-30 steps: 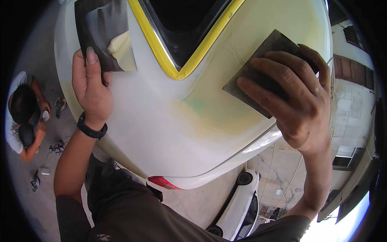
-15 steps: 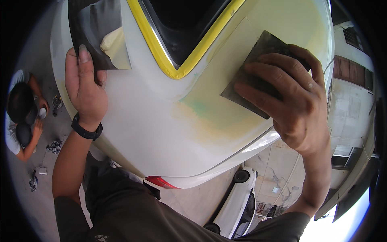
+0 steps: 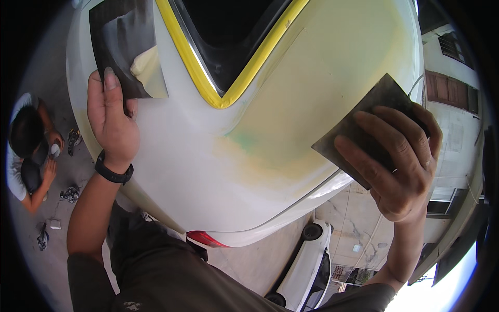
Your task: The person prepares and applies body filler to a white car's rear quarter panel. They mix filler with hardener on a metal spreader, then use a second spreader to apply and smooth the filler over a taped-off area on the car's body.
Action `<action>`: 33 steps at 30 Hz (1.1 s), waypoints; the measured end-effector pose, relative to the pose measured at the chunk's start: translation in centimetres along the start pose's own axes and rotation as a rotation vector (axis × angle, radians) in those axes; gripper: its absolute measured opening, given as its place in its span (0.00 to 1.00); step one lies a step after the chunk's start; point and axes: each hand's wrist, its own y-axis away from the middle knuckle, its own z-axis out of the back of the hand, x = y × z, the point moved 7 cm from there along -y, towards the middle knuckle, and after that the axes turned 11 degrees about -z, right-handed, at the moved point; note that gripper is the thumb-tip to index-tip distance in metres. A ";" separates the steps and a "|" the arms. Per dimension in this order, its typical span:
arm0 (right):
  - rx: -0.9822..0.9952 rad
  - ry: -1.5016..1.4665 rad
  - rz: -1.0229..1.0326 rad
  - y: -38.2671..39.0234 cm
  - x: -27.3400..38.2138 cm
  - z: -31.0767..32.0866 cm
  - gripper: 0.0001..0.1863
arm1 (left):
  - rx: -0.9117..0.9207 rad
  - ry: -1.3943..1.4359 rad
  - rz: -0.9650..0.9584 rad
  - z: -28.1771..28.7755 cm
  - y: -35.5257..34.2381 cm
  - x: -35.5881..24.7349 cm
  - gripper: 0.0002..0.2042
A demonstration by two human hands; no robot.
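My left hand [image 3: 114, 109] pinches a dark flat mixing plate [image 3: 122, 44] by its lower edge, thumb on top. A lump of pale yellow putty [image 3: 147, 72] sits on the plate's lower right corner. In my right hand [image 3: 400, 156] is a dark, thin, square putty spreader [image 3: 371, 127], the fingers laid across its face. It is at the right side of a white car body panel [image 3: 166, 171]; whether its edge touches the panel I cannot tell. A smooth yellowish filler patch [image 3: 306, 109] with a greenish spot covers the panel's right part.
Yellow tape [image 3: 221, 100] borders the dark car window [image 3: 223, 47] in a V. A red tail light [image 3: 206, 238] is at the panel's near edge. Another person [image 3: 28, 140] crouches at the left beside tools on the ground. A white car [image 3: 304, 270] stands at lower right.
My right hand has moved right and toward me with the spreader, off the middle of the filler patch to the panel's right edge. The left hand and plate have shifted slightly nearer.
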 end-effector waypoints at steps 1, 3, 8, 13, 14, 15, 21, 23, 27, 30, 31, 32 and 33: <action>-0.045 -0.011 0.024 -1.2 0.3 -0.2 0.21 | -0.017 0.004 0.026 0.1 0.0 0.2 0.11; -0.060 -0.005 0.062 -3.4 0.8 -1.4 0.21 | 0.026 0.033 -0.016 -0.3 -0.1 0.0 0.11; -0.146 -0.030 0.119 -6.1 1.4 -3.5 0.22 | 0.004 0.019 0.033 -0.1 0.1 0.3 0.10; -0.120 -0.067 0.116 -6.0 1.5 -3.7 0.20 | 0.011 0.013 0.002 -0.2 -0.1 -0.1 0.11; -0.096 -0.080 0.104 -5.7 1.5 -3.6 0.19 | 0.038 0.003 -0.025 -0.4 -0.2 -0.3 0.11; -0.074 -0.093 0.092 -5.3 1.5 -3.5 0.18 | 0.013 -0.046 -0.017 -0.1 -0.2 -0.3 0.11; 0.088 -0.118 -0.008 -0.1 1.3 -2.6 0.14 | -0.013 -0.110 0.014 0.9 0.0 0.4 0.13; 0.127 -0.096 -0.054 1.9 1.0 -2.6 0.13 | -0.047 -0.162 -0.006 1.4 0.0 0.4 0.12; 0.147 -0.063 -0.082 4.0 0.1 -1.9 0.14 | -0.028 -0.318 -0.048 1.6 -0.1 0.5 0.13; 0.140 -0.021 -0.091 3.3 -0.7 -0.7 0.15 | -0.011 -0.266 -0.095 1.1 -0.1 0.3 0.12; 0.121 -0.012 -0.097 2.6 -1.0 -0.2 0.15 | -0.014 -0.189 -0.059 1.0 -0.1 0.5 0.12; 0.048 -0.021 -0.079 1.7 -1.2 0.7 0.18 | -0.019 -0.113 -0.023 0.9 0.0 0.7 0.12; -0.047 0.004 -0.054 0.7 -1.6 1.3 0.19 | 0.006 -0.068 -0.021 0.6 0.0 0.6 0.12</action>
